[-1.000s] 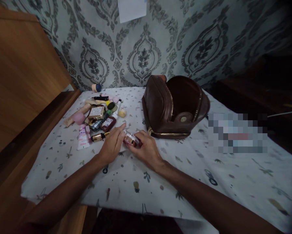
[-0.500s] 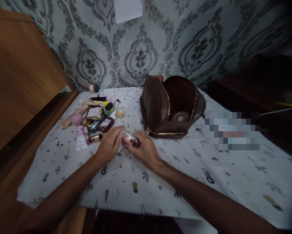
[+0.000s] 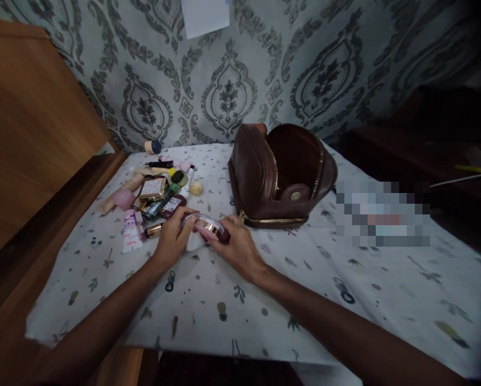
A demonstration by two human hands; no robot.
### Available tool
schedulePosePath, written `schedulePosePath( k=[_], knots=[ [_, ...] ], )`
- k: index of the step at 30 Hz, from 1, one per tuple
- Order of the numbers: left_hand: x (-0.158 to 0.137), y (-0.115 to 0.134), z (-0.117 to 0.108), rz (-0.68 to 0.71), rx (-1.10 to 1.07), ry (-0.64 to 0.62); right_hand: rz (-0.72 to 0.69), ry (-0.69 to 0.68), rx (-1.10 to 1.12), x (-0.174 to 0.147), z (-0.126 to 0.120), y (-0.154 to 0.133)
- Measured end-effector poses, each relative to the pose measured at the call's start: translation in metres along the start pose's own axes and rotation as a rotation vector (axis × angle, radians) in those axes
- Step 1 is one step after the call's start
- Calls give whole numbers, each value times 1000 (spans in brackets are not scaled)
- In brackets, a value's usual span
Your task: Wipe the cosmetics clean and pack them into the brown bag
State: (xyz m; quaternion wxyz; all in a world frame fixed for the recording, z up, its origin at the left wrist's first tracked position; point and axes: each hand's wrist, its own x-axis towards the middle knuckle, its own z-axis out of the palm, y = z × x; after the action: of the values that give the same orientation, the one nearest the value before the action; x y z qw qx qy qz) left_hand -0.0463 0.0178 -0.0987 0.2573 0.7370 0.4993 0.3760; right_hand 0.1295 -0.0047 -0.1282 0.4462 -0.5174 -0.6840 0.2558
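Between my two hands is a rounded pink cosmetic case [image 3: 209,227] with a shiny rose-gold band and a clear, see-through part on its left. My right hand [image 3: 239,244] wraps round its right end. The fingers of my left hand [image 3: 173,236] grip the clear part on the left side. Just left of that hand lies a gold-and-black tube [image 3: 154,230] on the cloth. Behind my right hand stands a brown leather bag [image 3: 252,177] with its top unzipped and its dark inside showing.
Several cosmetics lie in a pile at the left, among them a glittery compact [image 3: 153,189], a pink sponge [image 3: 123,199], a white-and-pink tube [image 3: 132,233] and a dark red bottle [image 3: 173,206]. A blurred patch [image 3: 385,214] covers something at the right. A wooden panel [image 3: 35,128] borders the left.
My left hand has shifted slightly left, and more of the clear part now shows beside the pink body. My right hand keeps its hold. The view has moved a little.
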Motion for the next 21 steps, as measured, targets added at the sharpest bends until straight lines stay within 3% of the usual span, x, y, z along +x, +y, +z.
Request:
schedulePosePath(
  k=[5,12,21],
  knots=[
    [0,3,-6,55,-6,-57,2,29,35,-1,-2,0],
    [3,-7,-8,197,-85,6,16,-10,88,-4,-6,-6],
    [-4,1,-9,102,-32,65,-90,-1,-36,-5,-3,-5]
  ],
)
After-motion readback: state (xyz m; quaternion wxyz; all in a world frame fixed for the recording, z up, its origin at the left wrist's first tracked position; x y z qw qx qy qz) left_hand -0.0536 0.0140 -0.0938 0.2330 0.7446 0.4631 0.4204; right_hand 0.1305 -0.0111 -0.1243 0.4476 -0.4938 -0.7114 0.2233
